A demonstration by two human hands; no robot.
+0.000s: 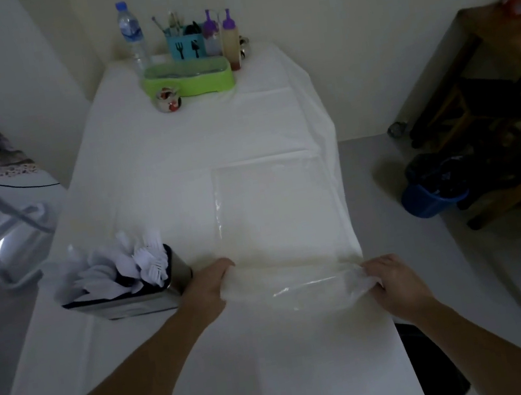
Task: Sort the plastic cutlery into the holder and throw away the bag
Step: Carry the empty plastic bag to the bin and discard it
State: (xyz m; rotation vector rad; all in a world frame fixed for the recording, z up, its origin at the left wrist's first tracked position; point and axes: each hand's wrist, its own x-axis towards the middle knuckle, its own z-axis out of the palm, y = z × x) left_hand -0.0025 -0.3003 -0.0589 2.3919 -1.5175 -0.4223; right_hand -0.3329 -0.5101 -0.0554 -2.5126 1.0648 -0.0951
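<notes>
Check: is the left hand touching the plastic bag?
Touching. The head view shows the left hand gripping the near-left edge of the plastic bag, lifting it off the table.

Counts around my two hands

Between my left hand (210,285) and right hand (393,282) lay one clear bag (275,215). Just left of my left grip stood one metal holder (138,295) with white cutlery (127,269) too bunched to count. Far beyond were one water bottle (131,33), two purple-capped squeeze bottles (221,34), and right of my right hand one blue bin (431,196).
</notes>
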